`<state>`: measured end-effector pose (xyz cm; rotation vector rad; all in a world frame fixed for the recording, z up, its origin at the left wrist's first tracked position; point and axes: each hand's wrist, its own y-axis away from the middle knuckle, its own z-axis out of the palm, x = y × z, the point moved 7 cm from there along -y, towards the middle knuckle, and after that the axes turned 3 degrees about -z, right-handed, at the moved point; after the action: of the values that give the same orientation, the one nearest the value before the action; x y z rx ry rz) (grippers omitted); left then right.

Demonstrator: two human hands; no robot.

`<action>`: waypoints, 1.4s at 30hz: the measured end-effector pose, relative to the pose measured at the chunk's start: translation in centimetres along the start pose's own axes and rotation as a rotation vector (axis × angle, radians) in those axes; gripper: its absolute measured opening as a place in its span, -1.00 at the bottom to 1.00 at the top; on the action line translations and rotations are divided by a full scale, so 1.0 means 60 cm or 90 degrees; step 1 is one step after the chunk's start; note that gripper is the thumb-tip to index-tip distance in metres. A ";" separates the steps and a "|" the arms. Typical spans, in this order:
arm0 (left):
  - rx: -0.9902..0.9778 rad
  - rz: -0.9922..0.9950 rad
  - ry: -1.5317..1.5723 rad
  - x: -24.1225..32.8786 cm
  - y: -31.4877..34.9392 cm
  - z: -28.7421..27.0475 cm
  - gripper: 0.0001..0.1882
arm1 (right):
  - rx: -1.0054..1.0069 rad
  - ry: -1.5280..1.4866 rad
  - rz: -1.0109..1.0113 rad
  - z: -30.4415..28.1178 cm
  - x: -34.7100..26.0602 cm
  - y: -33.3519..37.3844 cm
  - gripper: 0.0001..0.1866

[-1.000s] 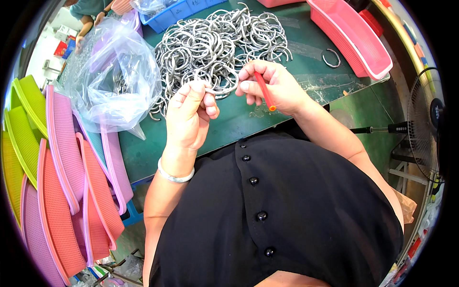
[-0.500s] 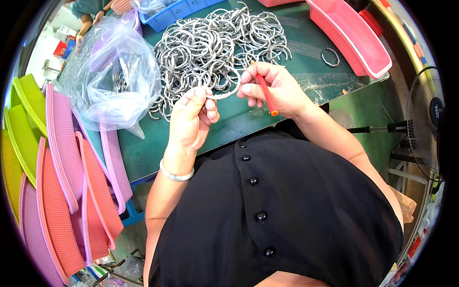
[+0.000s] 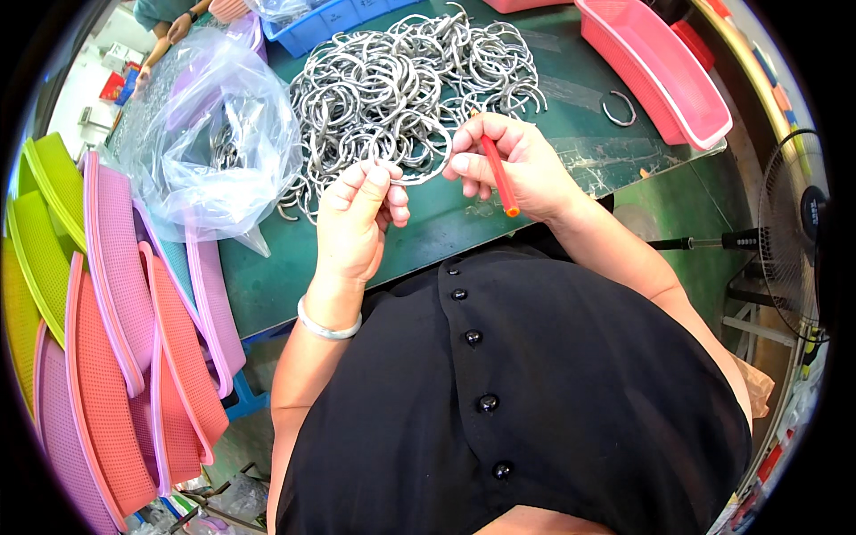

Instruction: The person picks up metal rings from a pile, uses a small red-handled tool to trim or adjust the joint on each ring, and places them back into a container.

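My left hand (image 3: 357,209) is closed, pinching one end of an open grey metal ring (image 3: 419,181) between thumb and fingers. The ring curves across to my right hand (image 3: 513,165), whose fingertips meet its other side. A red pencil (image 3: 499,178) is gripped in that same right hand, its orange end pointing down toward me. Just beyond both hands lies a large heap of similar C-shaped metal rings (image 3: 370,85) on the green table (image 3: 446,223). One more ring (image 3: 619,109) lies apart from the heap, to the right.
A clear plastic bag (image 3: 214,152) with metal pieces inside stands left of the heap. Pink (image 3: 655,71) and blue (image 3: 334,25) baskets sit at the far side. Stacked coloured baskets (image 3: 107,357) fill the left; a fan (image 3: 794,232) stands right. Another person's hand (image 3: 181,28) shows far left.
My left hand has tilted slightly, and the ring has shifted a little with it. My right hand keeps its hold on the red pencil, almost unmoved.
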<state>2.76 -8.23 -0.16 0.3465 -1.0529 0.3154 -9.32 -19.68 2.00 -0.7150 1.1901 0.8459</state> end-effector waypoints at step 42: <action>0.243 0.524 -0.880 0.152 0.055 -0.004 -0.83 | -0.033 1.048 -0.389 -0.014 0.011 -0.072 -0.93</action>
<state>5.82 -4.34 8.22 0.4596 -2.5084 1.1074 -5.91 -22.48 1.32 -1.8225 2.1303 -0.4621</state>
